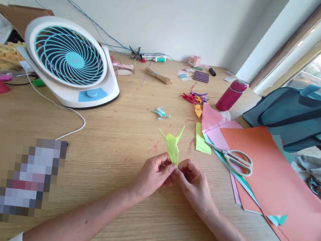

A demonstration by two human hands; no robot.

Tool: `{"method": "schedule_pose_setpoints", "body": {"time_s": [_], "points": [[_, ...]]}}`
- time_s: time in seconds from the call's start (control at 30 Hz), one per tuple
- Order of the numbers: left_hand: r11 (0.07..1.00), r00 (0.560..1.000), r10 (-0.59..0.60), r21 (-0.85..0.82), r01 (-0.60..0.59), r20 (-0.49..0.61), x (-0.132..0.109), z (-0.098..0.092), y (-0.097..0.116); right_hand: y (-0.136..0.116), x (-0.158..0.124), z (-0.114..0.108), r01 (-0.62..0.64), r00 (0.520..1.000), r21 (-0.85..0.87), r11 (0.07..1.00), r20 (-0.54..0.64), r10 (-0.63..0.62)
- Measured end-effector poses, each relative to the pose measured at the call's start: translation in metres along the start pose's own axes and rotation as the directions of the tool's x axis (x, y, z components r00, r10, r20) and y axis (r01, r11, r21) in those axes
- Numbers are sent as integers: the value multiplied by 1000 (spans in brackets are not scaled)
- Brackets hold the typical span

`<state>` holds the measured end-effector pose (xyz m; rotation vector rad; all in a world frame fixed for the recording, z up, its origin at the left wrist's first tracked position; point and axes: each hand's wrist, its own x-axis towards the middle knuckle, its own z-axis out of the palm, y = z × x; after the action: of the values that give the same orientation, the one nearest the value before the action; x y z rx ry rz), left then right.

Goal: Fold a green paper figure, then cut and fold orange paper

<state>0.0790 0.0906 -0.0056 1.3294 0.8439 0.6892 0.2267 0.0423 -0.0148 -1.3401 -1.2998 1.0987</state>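
A folded lime-green origami paper figure [172, 146] stands up between my two hands, with two thin points spread at its top. My left hand [154, 173] is closed, pinching its lower end between thumb and fingers. From the other side, my right hand [193, 180] pinches the same lower tip, its thumb almost meeting the left one. The fingers hide the bottom of the paper. Just beyond lies a small light-blue folded paper figure [161, 113]. To the right rests a loose lime-green paper strip [203, 139].
Scissors [235, 159] lie on stacked coloured paper [263, 159] at right. Behind are a magenta bottle [232, 94], a blue bag [291, 112] and several red, purple and orange folded figures [196, 99]. A white fan [71, 62] stands at left, near a blurred-out device [26, 178] with a cable.
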Motion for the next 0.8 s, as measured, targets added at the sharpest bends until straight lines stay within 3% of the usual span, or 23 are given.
{"method": "schedule_pose_setpoints", "body": {"time_s": [0.13,0.33,0.5,0.67,0.8], "points": [[1000,1000,-8,-4,8,-3,1,0,-3,1,-1,0,44,998,-75,996,-35,-47],[998,996,-59,-5,59,-61,2,-2,-2,5,-1,0,190,973,-240,952,-83,-215],[989,989,-120,-96,112,-91,5,-2,-3,7,-1,-1,177,976,-252,951,-80,-203],[997,992,68,32,-65,-103,5,-2,-2,7,-1,0,175,978,-236,956,-71,-196],[953,967,232,223,-204,-106,1,-4,2,5,-2,-1,170,981,-226,959,-48,-186]]}}
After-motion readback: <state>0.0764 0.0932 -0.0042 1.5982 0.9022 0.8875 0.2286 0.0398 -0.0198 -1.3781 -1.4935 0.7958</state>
